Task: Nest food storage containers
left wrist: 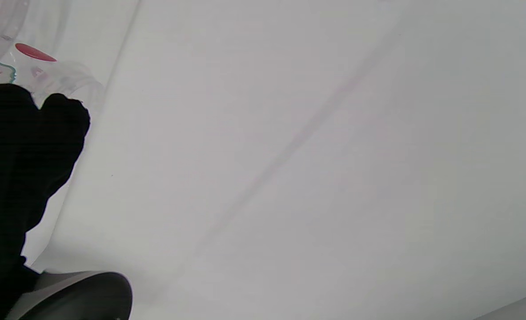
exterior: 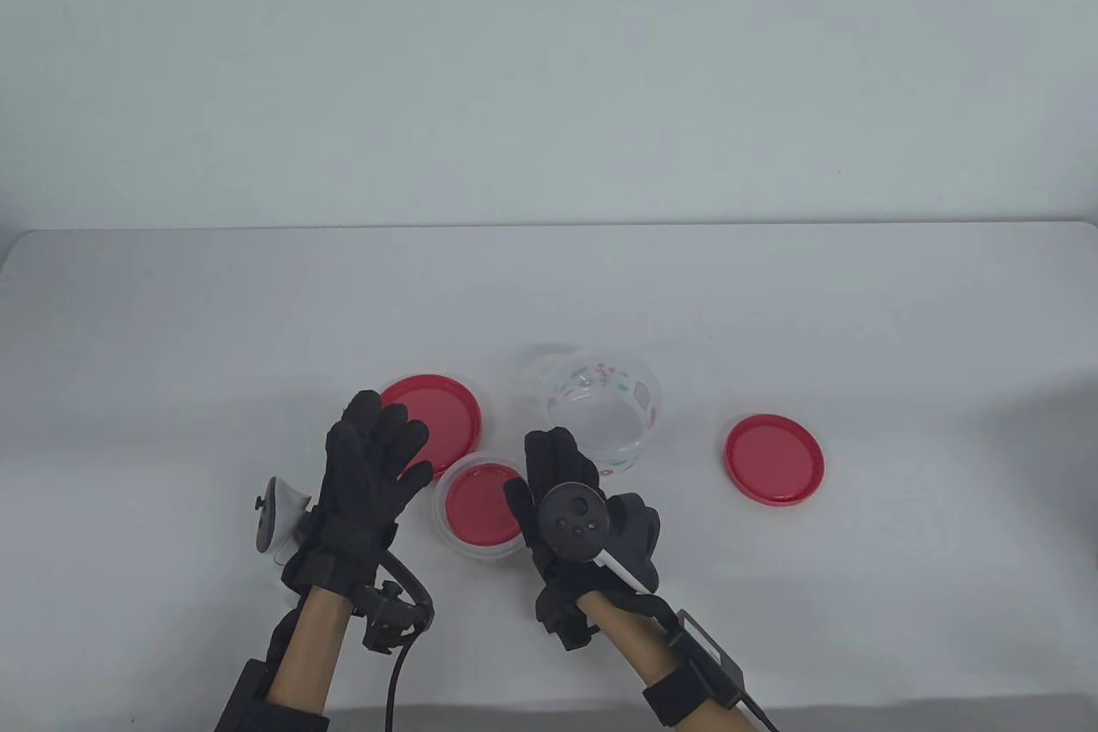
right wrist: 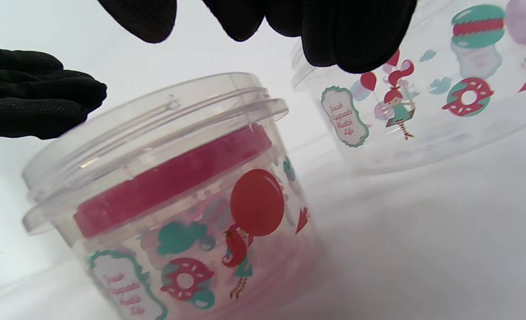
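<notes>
Left hand: the left hand [exterior: 364,474] hovers above the table [exterior: 171,354], fingers straight and spread, holding nothing; its fingertips [exterior: 377,410] overlap the near edge of a red lid in the table view. In the left wrist view only two dark fingertips [left wrist: 62,115] show, with a clear printed container wall beyond them.
Right hand: the right hand [exterior: 562,500] is relaxed, fingers extended forward and slightly bent, gripping nothing. In the right wrist view its fingertips [right wrist: 356,40] hang free above the rims of both containers; no contact can be seen.
Small container: the small container [exterior: 478,509] stands upright between the two hands, just left of the right hand's thumb. It is clear plastic with printed cartoon figures, and its double rim in the right wrist view suggests two tubs already nested, though I cannot be sure. A small red lid [right wrist: 174,178] sits inside it, below the rim.
Large container: the large container [exterior: 600,414] stands open just ahead of the right hand's fingers, close beside the small one; whether they touch I cannot tell.
Lid by left hand: a red lid [exterior: 433,419] lies flat just ahead of the left fingers, beside the small container.
Lid to the right: another red lid [exterior: 774,458] lies flat well to the right of the right hand, apart from everything else.
</notes>
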Action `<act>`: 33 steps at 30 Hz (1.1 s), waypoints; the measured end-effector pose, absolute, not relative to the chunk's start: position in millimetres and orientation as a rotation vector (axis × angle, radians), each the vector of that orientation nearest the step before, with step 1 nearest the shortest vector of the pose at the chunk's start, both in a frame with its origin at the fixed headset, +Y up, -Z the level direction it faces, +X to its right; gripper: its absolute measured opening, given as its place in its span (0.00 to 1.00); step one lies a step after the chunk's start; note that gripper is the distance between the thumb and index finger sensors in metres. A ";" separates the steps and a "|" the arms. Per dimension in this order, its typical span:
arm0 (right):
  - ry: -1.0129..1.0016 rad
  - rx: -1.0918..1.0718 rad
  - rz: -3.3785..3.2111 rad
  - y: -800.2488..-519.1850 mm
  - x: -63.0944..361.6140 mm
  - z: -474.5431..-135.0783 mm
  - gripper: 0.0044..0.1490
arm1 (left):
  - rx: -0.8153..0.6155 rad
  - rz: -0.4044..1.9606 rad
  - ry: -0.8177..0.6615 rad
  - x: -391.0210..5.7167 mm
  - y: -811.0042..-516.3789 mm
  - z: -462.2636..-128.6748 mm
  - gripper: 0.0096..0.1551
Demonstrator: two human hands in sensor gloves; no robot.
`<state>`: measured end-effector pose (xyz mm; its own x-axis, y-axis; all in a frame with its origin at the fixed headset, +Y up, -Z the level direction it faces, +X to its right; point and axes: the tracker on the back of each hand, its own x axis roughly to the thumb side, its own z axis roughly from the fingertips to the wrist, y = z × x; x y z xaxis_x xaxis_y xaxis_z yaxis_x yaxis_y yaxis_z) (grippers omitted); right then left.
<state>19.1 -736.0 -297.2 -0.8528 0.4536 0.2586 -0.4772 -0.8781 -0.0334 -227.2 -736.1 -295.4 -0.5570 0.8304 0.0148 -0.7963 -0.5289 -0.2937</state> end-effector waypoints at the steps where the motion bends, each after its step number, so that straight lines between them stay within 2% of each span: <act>1: -0.145 0.345 2.642 -735.7 19.5 -296.8 0.40 | -0.156 2.139 -0.329 -227.2 -736.1 -295.4 0.45; 8: -0.170 0.357 2.759 -737.6 18.2 -295.5 0.38 | -0.167 2.134 -0.323 -226.2 -736.2 -295.1 0.45; 12: 0.058 0.280 2.729 -746.0 16.3 -299.6 0.41 | -0.176 2.131 -0.322 -225.3 -736.5 -294.8 0.45; 18: 0.418 0.104 2.338 -764.8 21.1 -303.6 0.43 | -0.184 2.124 -0.317 -224.3 -737.4 -294.9 0.45; 22: 0.489 0.063 2.179 -771.4 23.2 -305.0 0.45 | -0.188 2.120 -0.310 -223.8 -737.8 -294.7 0.45; 28: 0.450 0.054 2.073 -771.8 24.6 -302.9 0.41 | -0.192 2.117 -0.310 -223.4 -738.5 -294.8 0.46; 33: 0.300 0.107 2.090 -749.8 33.1 -296.5 0.41 | -0.203 2.056 -0.277 -224.2 -741.3 -295.2 0.47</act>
